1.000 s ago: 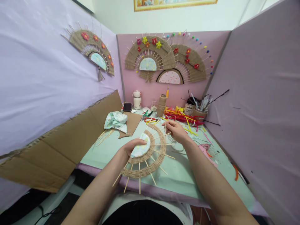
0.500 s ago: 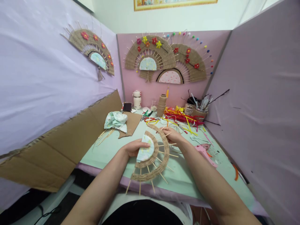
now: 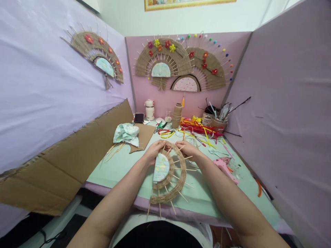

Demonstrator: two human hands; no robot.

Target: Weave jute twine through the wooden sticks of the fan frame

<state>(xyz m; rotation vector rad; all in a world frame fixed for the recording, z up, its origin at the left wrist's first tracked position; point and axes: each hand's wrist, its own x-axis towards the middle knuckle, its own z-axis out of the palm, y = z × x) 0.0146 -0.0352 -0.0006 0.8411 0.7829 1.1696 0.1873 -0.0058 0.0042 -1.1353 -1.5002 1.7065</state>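
A half-round fan [image 3: 178,182] of thin sticks woven with brown twine stands tilted in front of me, its patterned light-blue cloth centre [image 3: 161,167] facing left. My left hand [image 3: 154,151] is closed on the fan's upper end, fingers around the sticks and the woven bands. My right hand [image 3: 188,150] pinches at the outer woven band, close to the stick tips. Thin twine [image 3: 198,166] trails in loops beside and under this hand. The right fingertips are partly hidden by the fan. Sticks poke out past the outer band.
Behind the hands lie pliers [image 3: 160,126], scissors [image 3: 167,133], red and yellow craft stems [image 3: 199,128] and a twine spool [image 3: 177,115]. A pink glue gun [image 3: 225,169] lies right. Crumpled cloth [image 3: 126,133] rests near cardboard [image 3: 144,136]. Finished fans [image 3: 162,55] hang on the back panel.
My left hand has moved from the cloth centre up to the fan's upper end. The fan has shifted slightly down and stands more upright. My right hand stays at the outer band.
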